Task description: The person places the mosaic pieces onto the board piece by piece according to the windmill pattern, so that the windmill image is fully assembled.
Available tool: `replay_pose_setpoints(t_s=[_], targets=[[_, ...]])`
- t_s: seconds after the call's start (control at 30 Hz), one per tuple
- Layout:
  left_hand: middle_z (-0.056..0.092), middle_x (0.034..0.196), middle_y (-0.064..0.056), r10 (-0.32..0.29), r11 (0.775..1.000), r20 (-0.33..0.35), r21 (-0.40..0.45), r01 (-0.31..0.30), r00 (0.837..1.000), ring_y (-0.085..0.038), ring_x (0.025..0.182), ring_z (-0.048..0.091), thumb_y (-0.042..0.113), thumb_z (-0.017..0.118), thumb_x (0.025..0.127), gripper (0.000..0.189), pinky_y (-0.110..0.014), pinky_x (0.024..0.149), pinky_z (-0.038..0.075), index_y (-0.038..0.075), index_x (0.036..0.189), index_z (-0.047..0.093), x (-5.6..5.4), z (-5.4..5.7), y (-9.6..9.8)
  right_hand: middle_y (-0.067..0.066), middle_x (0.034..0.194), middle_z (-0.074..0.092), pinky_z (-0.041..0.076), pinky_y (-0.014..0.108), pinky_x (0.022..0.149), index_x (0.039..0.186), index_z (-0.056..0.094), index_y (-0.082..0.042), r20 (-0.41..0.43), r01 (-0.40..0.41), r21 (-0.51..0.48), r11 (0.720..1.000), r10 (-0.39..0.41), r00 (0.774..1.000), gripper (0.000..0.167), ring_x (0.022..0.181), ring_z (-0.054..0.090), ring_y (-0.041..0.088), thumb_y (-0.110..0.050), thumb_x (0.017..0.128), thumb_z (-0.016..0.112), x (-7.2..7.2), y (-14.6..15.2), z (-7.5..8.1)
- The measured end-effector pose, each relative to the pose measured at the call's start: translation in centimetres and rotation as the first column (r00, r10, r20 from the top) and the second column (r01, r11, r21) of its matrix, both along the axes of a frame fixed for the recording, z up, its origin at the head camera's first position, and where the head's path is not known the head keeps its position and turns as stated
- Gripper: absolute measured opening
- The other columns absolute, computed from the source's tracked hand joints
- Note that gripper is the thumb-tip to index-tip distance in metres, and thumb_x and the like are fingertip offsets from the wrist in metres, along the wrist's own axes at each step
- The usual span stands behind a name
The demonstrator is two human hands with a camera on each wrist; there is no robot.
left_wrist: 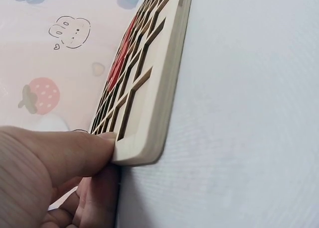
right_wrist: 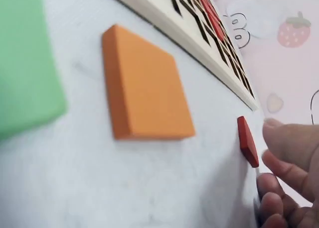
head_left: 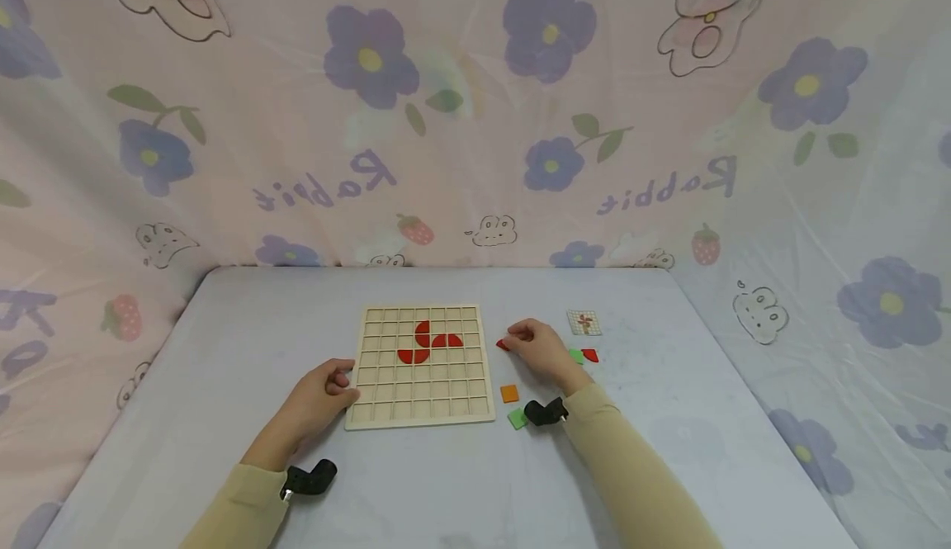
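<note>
At its left edge, my left hand (head_left: pixel 318 400) grips a square wooden grid board (head_left: pixel 461 413). In the left wrist view the thumb (left_wrist: pixel 84 151) lies over the board's rim, with curled fingers below it at the side. Red quarter-round pieces (head_left: pixel 447 341) sit in several cells of the board in a pinwheel shape. Right of the board, my right hand (head_left: pixel 541 351) is at a loose red piece (right_wrist: pixel 247 142) on the table. Its fingertips are close beside that piece, with a small gap to the thumb in the right wrist view; whether a finger touches it is unclear.
Near the right forearm lie an orange square tile (head_left: pixel 509 394) and a green tile (head_left: pixel 518 418). Behind the right hand are another green piece (head_left: pixel 576 357) and a red piece (head_left: pixel 590 356). A small pattern card (head_left: pixel 584 323) lies farther back. Printed curtains (head_left: pixel 461 144) surround the table.
</note>
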State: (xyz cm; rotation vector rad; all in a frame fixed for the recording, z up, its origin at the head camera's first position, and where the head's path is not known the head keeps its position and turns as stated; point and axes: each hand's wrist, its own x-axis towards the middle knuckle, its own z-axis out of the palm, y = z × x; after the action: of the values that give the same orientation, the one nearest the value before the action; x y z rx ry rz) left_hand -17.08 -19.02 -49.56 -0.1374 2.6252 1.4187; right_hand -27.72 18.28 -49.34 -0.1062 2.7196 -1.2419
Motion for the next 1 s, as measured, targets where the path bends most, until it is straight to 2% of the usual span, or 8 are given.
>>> replay_pose_setpoints(t_s=[0.23,0.43,0.73,0.87,1.0], targets=[[0.050,0.104,-0.008,-0.001,1.000,0.008,-0.012,0.001,1.000,-0.019,0.090,0.051,0.011,0.069,0.089,0.051,-0.031,0.073,0.042,0.002,0.135,0.049,0.2,0.0,-0.4,0.004,0.106,0.058,0.042,0.038,0.087,0.106,0.066,-0.014,0.001,-0.018,0.023,1.000,0.018,1.000,0.026,0.097,0.052,0.022,-0.032,0.088,0.071,0.0,-0.8,-0.2],[0.050,0.103,-0.009,-0.006,1.000,-0.003,-0.011,0.006,1.000,-0.019,0.088,0.051,0.010,0.069,0.088,0.051,-0.030,0.071,0.043,0.001,0.135,0.049,0.0,0.1,0.0,0.009,0.115,0.053,0.040,0.043,0.091,0.107,0.066,-0.014,0.006,0.005,0.007,1.000,-0.005,1.000,0.021,0.104,0.049,0.026,-0.024,0.089,0.071,0.4,-0.7,-0.2],[0.051,0.102,-0.008,-0.012,1.000,-0.005,-0.015,0.012,1.000,-0.019,0.088,0.051,0.011,0.069,0.088,0.051,-0.031,0.072,0.042,0.002,0.135,0.050,-0.3,-0.1,0.0,0.010,0.112,0.051,0.040,0.043,0.093,0.103,0.064,-0.013,0.016,0.037,0.040,0.998,-0.038,0.999,0.017,0.103,0.046,0.028,-0.021,0.090,0.070,0.7,-1.0,0.1],[0.051,0.103,-0.008,-0.014,1.000,-0.003,-0.004,0.014,1.000,-0.019,0.088,0.051,0.011,0.069,0.088,0.052,-0.030,0.071,0.043,0.002,0.135,0.049,-0.3,-0.1,0.0,0.010,0.109,0.052,0.040,0.042,0.089,0.101,0.062,-0.012,-0.003,0.037,0.053,0.998,-0.037,0.999,0.016,0.100,0.046,0.027,-0.020,0.090,0.069,0.7,-1.1,0.1],[0.051,0.103,-0.008,-0.012,1.000,0.006,-0.003,0.012,1.000,-0.019,0.088,0.050,0.011,0.069,0.088,0.053,-0.029,0.070,0.043,0.002,0.136,0.049,-0.4,-0.1,-0.1,0.007,0.104,0.052,0.041,0.037,0.080,0.101,0.060,-0.013,-0.009,0.034,0.058,0.998,-0.034,0.999,0.015,0.094,0.047,0.025,-0.021,0.091,0.069,0.7,-1.3,0.0]])
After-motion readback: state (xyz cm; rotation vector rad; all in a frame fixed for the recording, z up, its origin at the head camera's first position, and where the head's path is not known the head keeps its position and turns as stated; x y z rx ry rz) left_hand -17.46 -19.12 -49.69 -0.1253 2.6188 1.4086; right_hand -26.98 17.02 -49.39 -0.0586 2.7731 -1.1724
